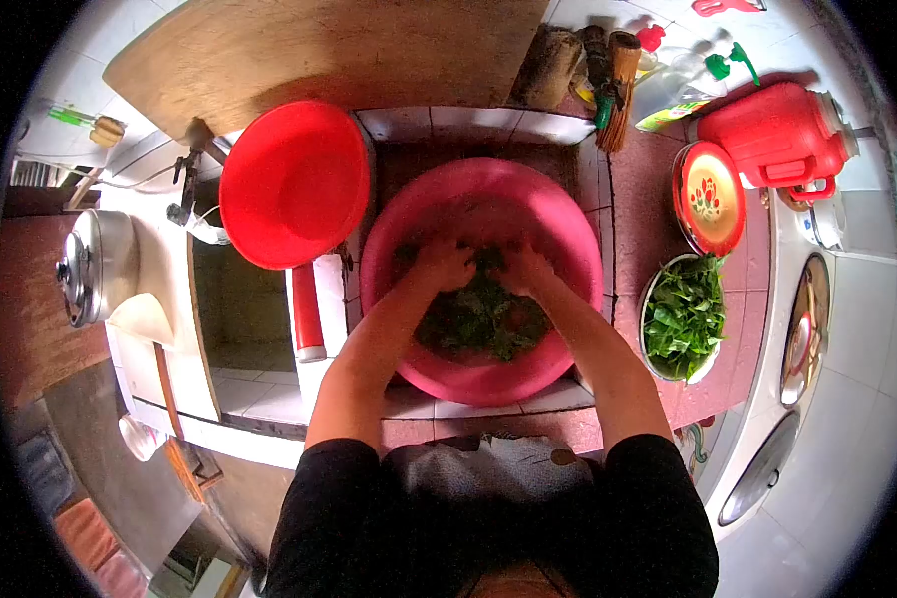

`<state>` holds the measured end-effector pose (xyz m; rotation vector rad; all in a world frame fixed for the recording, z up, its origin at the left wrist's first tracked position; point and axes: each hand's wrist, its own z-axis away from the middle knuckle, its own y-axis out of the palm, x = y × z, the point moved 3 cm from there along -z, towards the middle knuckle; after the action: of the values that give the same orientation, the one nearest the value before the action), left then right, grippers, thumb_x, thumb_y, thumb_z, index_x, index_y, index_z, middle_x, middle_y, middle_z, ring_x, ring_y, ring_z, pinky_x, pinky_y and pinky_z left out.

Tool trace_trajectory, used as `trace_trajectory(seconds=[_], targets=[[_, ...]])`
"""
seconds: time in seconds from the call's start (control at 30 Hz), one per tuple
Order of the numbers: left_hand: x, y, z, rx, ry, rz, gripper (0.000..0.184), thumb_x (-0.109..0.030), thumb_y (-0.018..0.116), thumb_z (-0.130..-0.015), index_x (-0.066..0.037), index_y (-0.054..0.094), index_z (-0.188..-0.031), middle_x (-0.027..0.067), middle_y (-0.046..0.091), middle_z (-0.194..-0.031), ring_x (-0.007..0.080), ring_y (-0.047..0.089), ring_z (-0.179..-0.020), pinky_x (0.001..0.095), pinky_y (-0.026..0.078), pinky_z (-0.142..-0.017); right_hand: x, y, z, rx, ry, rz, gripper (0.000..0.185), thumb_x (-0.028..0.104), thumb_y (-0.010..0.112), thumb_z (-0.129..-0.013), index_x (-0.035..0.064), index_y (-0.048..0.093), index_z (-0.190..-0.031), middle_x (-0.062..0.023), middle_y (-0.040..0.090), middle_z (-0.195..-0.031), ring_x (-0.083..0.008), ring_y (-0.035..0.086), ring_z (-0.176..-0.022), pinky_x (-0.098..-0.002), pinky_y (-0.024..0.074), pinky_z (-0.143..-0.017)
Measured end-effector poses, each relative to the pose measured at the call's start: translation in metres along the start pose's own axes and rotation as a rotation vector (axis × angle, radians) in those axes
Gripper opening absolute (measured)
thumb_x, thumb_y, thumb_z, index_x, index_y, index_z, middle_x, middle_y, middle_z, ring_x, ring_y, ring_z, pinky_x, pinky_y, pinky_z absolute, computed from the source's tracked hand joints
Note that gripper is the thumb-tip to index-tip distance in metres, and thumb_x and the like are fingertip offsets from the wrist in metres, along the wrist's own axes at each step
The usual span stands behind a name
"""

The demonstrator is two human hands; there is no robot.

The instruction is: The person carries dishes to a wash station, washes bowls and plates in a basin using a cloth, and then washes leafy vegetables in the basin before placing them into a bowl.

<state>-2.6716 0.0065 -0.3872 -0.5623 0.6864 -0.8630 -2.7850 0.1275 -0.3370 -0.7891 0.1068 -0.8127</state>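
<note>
A large pink basin [568, 224] sits in the tiled recess in front of me, with dark leafy greens [478, 319] in what looks like water. Both my hands reach down into it. My left hand [448, 267] is at the left of the greens, fingers curled in among the leaves. Close by on the right, my right hand [524, 269] is bent inward over the same greens. Leaves show between the two hands, and the fingertips are partly hidden. To the right of the basin, a white bowl [651, 361] holds brighter green leaves [684, 317].
A red long-handled dipper [294, 184] lies over the sink [239, 314] at left, near a lidded metal pot [105, 264]. On the right are a patterned enamel plate [709, 199], a red jug [772, 135] and a detergent bottle [673, 98]. A wooden board [329, 55] stands behind.
</note>
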Motion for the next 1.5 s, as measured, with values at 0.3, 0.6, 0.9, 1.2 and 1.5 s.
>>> trace_trajectory(seconds=[0.3,0.6,0.9,1.2,1.5], targets=[[-0.018,0.047,0.074,-0.08,-0.018,0.109,0.054,-0.044,0.037,-0.087,-0.013,0.047,-0.131,0.0233,0.04,-0.134,0.0398,0.037,-0.125,0.0462,0.032,-0.103,-0.015,0.086,0.021,0.029,-0.309,-0.229,0.072,0.053,0.057,-0.08,0.0022,0.046,-0.13,-0.0234,0.039,-0.135,-0.036,0.043,-0.122,-0.0423,0.0366,-0.1],[-0.035,0.112,0.066,0.066,-0.12,1.435,0.041,-0.028,0.041,-0.09,-0.003,0.05,-0.122,0.015,0.054,-0.12,0.029,0.054,-0.108,0.0367,0.041,-0.094,0.019,0.112,0.063,0.406,0.134,-1.823,0.055,0.035,0.057,-0.086,0.007,0.042,-0.13,-0.0116,0.057,-0.114,-0.0281,0.056,-0.103,-0.0421,0.0475,-0.084],[-0.063,0.039,0.116,-0.039,-0.351,2.114,0.029,-0.023,0.045,-0.091,-0.004,0.055,-0.11,0.0098,0.062,-0.101,0.0238,0.061,-0.089,0.0382,0.05,-0.077,0.047,0.064,0.12,-0.437,-0.335,-0.785,0.074,0.03,0.073,-0.072,0.0082,0.037,-0.133,-0.02,0.045,-0.126,-0.0344,0.045,-0.116,-0.0435,0.0388,-0.097],[-0.094,0.01,0.14,-0.205,-0.119,2.178,0.031,-0.02,0.039,-0.093,-0.001,0.054,-0.113,0.0126,0.061,-0.105,0.0262,0.059,-0.095,0.0409,0.048,-0.085,0.037,0.034,0.12,-0.678,-0.475,-0.729,0.07,0.003,0.072,-0.064,0.0087,0.044,-0.127,-0.0206,0.043,-0.125,-0.038,0.04,-0.119,-0.0419,0.0361,-0.099],[-0.111,0.009,0.143,-0.548,-0.166,1.943,0.035,-0.024,0.039,-0.091,-0.002,0.053,-0.115,0.0134,0.058,-0.109,0.0257,0.056,-0.099,0.0411,0.046,-0.086,0.025,0.052,0.089,-0.408,-0.504,-1.683,0.037,-0.002,0.062,-0.072,0.0043,0.055,-0.108,-0.0115,0.056,-0.104,-0.0234,0.053,-0.099,-0.0346,0.0431,-0.086]])
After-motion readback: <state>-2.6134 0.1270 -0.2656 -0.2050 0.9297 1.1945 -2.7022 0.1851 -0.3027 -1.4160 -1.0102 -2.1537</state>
